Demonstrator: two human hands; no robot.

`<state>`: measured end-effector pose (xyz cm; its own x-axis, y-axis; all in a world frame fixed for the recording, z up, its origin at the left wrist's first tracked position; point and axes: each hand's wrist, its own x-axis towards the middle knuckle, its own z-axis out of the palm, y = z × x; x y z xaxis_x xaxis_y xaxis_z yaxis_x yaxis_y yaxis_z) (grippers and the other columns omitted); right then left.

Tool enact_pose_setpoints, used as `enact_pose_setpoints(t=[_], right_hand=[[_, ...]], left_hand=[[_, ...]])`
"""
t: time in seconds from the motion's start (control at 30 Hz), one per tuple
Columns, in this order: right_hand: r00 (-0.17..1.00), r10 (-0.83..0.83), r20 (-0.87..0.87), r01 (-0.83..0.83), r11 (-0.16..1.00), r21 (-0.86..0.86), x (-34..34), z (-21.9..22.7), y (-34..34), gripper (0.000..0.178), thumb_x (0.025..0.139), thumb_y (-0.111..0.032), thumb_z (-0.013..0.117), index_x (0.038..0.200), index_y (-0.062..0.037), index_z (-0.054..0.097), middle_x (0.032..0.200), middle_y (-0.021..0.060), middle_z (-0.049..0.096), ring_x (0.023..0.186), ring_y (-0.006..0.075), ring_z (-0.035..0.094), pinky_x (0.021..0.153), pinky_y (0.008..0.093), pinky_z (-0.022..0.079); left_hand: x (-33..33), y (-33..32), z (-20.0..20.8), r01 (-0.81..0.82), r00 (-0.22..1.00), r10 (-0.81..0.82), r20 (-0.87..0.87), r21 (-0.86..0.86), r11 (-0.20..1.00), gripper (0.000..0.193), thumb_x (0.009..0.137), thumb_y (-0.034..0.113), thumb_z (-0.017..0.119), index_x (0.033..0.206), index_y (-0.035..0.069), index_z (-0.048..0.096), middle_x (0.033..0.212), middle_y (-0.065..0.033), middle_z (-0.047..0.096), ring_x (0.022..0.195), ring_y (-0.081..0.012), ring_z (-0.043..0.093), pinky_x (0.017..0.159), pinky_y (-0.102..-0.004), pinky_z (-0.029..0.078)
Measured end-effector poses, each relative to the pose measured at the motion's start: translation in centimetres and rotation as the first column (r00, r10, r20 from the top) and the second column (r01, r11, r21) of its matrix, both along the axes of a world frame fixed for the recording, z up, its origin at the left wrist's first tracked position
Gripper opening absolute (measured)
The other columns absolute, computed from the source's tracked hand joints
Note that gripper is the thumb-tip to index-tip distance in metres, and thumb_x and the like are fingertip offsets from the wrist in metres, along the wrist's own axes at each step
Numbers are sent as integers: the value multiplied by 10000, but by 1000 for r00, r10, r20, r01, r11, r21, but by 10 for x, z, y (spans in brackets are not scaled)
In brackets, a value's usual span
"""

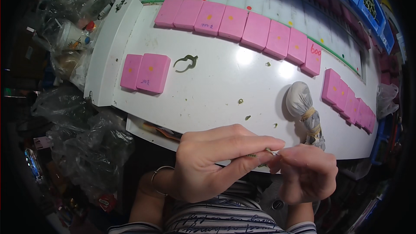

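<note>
Close to the table's near edge, my hands meet at the fingertips. My left hand [208,160] is closed, with a small green piece with a ridged edge [252,155] pinched between thumb and fingers. Most of that piece is hidden by the fingers. At its right end, my right hand [308,171] is closed in a pinch; a tiny pale bit shows at the fingertips, too small to name. Beyond the hands, several small green scraps [248,118] lie on the white tabletop [208,86].
A grey cloth bundle bound with rubber bands [300,99] stands near my right hand. Pink blocks [231,21] line the far side, with more at right [340,95] and two at left [152,73]. A curved green clip-like piece [187,63] lies beside those. Blue trays [381,30] stand far right.
</note>
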<state>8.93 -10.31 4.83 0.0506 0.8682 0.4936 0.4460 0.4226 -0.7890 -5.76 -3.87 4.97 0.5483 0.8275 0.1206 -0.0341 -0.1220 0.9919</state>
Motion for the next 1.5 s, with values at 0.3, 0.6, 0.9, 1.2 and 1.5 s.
enact_pose_setpoints(t=[0.3, 0.6, 0.9, 1.2, 1.5], right_hand=[[998, -59, -6, 59, 996, -66, -1, -2, -4, 191, 732, 69, 619, 888, 9, 526, 692, 110, 605, 501, 161, 578, 443, 237, 457], [994, -29, 108, 28, 1000, 13, 1, -1, 1, 169, 736, 133, 541, 862, 25, 508, 604, 106, 582, 454, 152, 552, 426, 240, 431], [967, -54, 247, 53, 999, 12, 5, -1, 0, 172, 735, 110, 573, 881, 35, 523, 582, 88, 577, 446, 159, 547, 429, 240, 429], [930, 62, 361, -9, 989, -148, 13, 15, 0, 155, 713, 107, 619, 843, 42, 565, 663, 124, 612, 467, 168, 553, 449, 262, 441], [920, -127, 372, 152, 988, -40, 8, 6, -1, 168, 701, 109, 630, 842, 37, 574, 650, 110, 615, 474, 169, 563, 453, 249, 437]], left_hand=[[0, -2, -5, -19, 998, 26, -57, 129, 992, 169, 735, -14, 657, 903, -26, 676, 723, -105, 648, 592, -130, 593, 516, -215, 448], [-2, -3, -2, -39, 993, 55, -108, 151, 988, 194, 717, -14, 658, 910, -21, 678, 702, -100, 641, 586, -124, 585, 510, -208, 440], [-3, -4, 4, 4, 963, 18, -267, 82, 997, 243, 677, -25, 667, 920, -22, 674, 668, -81, 623, 568, -105, 573, 512, -202, 436], [0, -3, 0, -6, 981, 12, -193, 33, 999, 271, 676, -71, 665, 940, -9, 666, 651, -60, 612, 555, -69, 547, 514, -192, 431], [1, -4, -5, -19, 977, 23, -210, 22, 1000, 276, 673, -83, 668, 941, -15, 662, 640, -43, 595, 552, -59, 525, 508, -187, 420]])
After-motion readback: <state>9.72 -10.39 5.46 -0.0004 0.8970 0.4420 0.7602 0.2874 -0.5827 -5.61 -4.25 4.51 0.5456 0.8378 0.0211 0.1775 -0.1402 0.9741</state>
